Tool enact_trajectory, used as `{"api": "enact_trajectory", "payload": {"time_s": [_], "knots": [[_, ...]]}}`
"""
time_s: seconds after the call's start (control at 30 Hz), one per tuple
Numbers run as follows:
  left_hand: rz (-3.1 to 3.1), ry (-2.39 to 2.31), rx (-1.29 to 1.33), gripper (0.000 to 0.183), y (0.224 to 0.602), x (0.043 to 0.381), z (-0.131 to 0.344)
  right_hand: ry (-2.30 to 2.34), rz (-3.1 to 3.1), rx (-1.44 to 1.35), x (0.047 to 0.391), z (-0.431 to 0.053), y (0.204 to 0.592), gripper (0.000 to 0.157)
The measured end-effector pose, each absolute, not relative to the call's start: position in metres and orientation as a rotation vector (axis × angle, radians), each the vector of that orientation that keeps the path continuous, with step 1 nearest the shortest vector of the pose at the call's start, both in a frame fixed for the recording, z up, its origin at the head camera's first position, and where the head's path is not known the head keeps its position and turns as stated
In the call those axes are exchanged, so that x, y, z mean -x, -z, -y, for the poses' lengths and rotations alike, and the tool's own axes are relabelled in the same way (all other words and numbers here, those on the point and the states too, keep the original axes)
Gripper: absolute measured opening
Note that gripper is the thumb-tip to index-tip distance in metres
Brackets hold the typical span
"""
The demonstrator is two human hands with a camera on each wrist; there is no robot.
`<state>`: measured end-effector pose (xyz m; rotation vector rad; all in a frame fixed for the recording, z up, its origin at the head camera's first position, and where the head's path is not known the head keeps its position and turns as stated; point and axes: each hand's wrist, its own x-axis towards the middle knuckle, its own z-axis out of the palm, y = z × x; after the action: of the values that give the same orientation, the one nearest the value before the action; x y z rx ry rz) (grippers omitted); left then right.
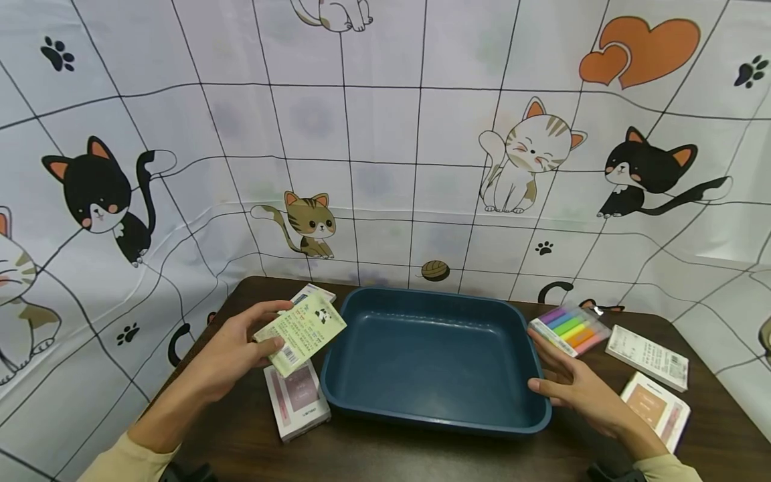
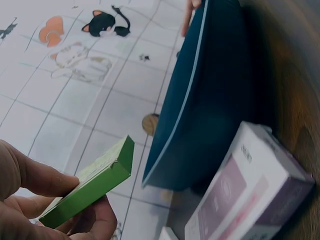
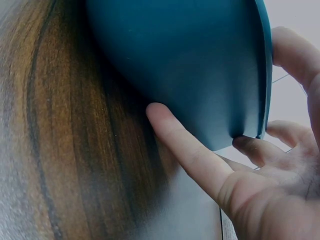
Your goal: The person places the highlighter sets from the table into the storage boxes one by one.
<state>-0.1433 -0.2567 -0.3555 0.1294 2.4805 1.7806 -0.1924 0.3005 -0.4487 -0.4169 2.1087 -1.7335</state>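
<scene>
My left hand [image 1: 231,348] pinches a flat pale-green box [image 1: 303,333] between thumb and fingers. It is held tilted above a white-and-mauve box [image 1: 298,399], beside the left end of a dark blue tray [image 1: 430,423]. In the left wrist view the green box [image 2: 95,187] shows its bright green edge, apart from the tray. My right hand [image 1: 575,388] grips the tray's right end, thumb over the rim and fingers along the outside. The right wrist view shows one finger [image 3: 185,142] lying against the tray's outer wall [image 3: 185,65]. The tray holds nothing.
Another white box [image 1: 314,292] lies partly hidden behind the green one. Right of the tray are a clear pack of rainbow-coloured strips [image 1: 570,328], a white box with print [image 1: 648,357] and a white-and-orange box [image 1: 656,408]. A cat-patterned sheet [image 1: 385,167] hangs behind the dark wooden table [image 1: 385,458].
</scene>
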Motion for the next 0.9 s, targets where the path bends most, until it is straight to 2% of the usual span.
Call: {"api": "enact_trajectory", "payload": {"time_s": [0.9], "knots": [[-2.369, -1.744, -0.261, 0.053, 0.361, 0.157, 0.219, 1.726, -2.121, 0.389, 0.192, -0.300, 0.450, 0.082]]}}
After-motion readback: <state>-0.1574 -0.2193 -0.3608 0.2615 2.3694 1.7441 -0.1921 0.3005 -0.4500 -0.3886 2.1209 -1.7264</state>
